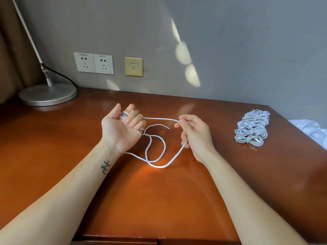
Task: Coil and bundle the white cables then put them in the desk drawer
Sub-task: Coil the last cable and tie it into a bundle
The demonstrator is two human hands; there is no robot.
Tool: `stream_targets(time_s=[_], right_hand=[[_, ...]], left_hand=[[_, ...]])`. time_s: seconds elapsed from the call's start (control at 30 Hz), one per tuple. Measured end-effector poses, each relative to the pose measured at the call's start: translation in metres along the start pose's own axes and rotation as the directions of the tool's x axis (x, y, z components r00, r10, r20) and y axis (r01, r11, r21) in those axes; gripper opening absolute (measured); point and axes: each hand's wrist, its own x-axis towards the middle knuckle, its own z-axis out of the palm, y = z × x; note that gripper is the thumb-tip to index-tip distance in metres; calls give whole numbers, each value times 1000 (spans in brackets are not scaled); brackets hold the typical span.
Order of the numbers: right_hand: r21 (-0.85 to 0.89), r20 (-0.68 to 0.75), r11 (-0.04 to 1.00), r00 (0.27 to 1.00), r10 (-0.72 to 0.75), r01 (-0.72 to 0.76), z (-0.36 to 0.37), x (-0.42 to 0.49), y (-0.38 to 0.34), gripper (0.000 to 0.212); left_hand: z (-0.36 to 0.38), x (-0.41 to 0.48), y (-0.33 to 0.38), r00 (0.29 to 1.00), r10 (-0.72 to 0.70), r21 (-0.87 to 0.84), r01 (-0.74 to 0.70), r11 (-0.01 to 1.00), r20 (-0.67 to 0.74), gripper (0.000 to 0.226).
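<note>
Far left on the desk (pixel 53 156): a round metal lamp base (pixel 47 94) with its black cord, well apart from the work. On the wall behind, 2 sockets (pixel 93 63) and a beige data port (pixel 133 66), nothing plugged in.

Next, the left hand (pixel 122 128), palm up, fingers curled round a turn of the white cable (pixel 155 160), serving as the former for the coil. From there, 1 taut run across to the right hand (pixel 192 133), pinched between thumb and forefinger and passing again under the lower fingers. Between the 2 hands, slack loops lying crossed on the wood, 1 free end pointing right.

Judged light, thin and limp, with a smooth jacket: likely to slide on the polished top and to spring loose if tension drops. Best held close to the left hand's fingers and fed through the pinch, minding the crossing loops, which may snag into a knot.

Further right, a heap of bundled cables (pixel 252 128), already tied, near the desk's edge and clear of the loops. Beyond, white cloth (pixel 307 128) off the desk. At the bottom edge, a drawer front (pixel 115 242), apparently closed, needing a freed hand.
</note>
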Motion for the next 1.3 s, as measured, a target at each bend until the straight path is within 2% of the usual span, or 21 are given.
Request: stream_targets(time_s=[0.1, 0.27, 0.43, 0.53, 0.63, 0.77, 0.87, 0.97, 1.07, 1.13, 1.3], right_hand=[[-113, 1, 994, 1000, -12, 12, -1, 1, 4, 14], [-196, 81, 980, 996, 34, -18, 0, 0, 3, 14], [-366, 202, 926, 979, -14, 89, 0, -5, 5, 13], [-432, 286, 890, 958, -17, 144, 1, -7, 7, 14], [-414, 332, 899, 943, 3, 143, 2, -8, 4, 14], [-359, 372, 926, 928, 25, 119, 3, -9, 0, 13], [-329, 398, 937, 917, 26, 116, 4, -10, -3, 13], [-301, 405, 944, 915, -2, 135, 5, -12, -6, 16], [-290, 388, 945, 921, -27, 150, 6, -14, -8, 18], [-280, 361, 948, 932, -40, 149, 5, -13, -9, 18], [-78, 282, 996, 959, -24, 48, 7, -12, -12, 26]], left_hand=[[0, 1, 1, 1000, 14, -21, -15, 1000, -22, 31], [-1, 8, 3, 992, 90, 21, -89, 996, -86, 42], [-4, 14, 7, 978, 163, 65, -156, 986, -131, 44], [-7, 18, 7, 963, 178, 94, -161, 982, -201, 35], [-10, 20, 6, 952, 175, 116, -150, 982, -252, 29], [-12, 22, 5, 949, 164, 143, -129, 981, -268, 32], [-11, 23, 1, 915, 271, 297, -181, 938, -298, 25], [-11, 23, -8, 862, 441, 575, -234, 784, -250, 26], [-14, 17, -14, 839, 541, 874, -218, 433, -59, 32], [-13, 14, -16, 840, 542, 945, -204, 255, 35, 31], [-15, 9, -17, 853, 474, 972, -231, -33, 219, 25]])
